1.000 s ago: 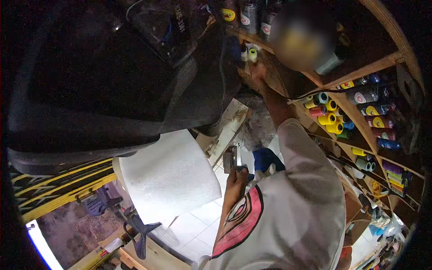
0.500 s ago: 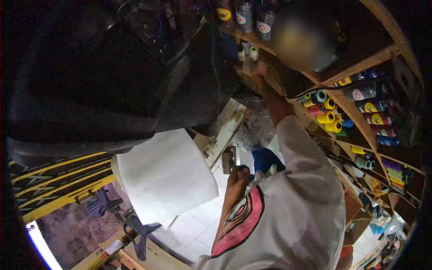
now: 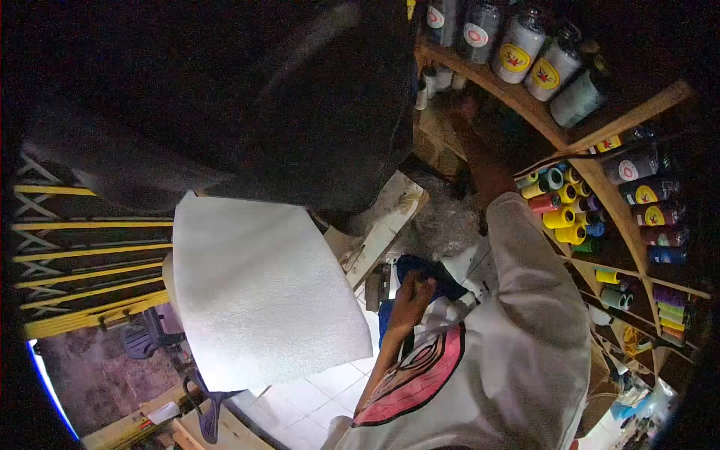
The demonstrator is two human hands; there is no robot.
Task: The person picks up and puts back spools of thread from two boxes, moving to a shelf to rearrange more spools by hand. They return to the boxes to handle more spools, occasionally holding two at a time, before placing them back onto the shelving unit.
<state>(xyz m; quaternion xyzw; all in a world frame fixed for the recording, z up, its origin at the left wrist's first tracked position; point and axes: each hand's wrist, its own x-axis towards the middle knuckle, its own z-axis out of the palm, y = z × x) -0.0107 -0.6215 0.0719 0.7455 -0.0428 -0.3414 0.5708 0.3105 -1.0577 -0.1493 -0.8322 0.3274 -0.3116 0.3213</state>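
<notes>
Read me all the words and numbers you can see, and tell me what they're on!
No text is clear enough to quote.
Yellow labels on pale spools up top: red letters, too blurred.
White labels on dark spools beside them: red marks, too small.
Labels on right-hand spools: too small.
Shirt print: a picture, no words I can see.

Shelf (image 3: 637,112) was bare wood, matt and a bit rough; big spools (image 3: 521,37) on it looked glossy, plastic-wrapped, with paper-like labels, while yellow spools (image 3: 557,218) looked thread-wound. White sheet (image 3: 270,292) looked matt, finely pebbled; floor tiles (image 3: 330,386) smooth, glossy. Shirt (image 3: 525,337) and blue cloth (image 3: 442,279) were matt fabric, gate slats (image 3: 94,225) like painted metal.
</notes>
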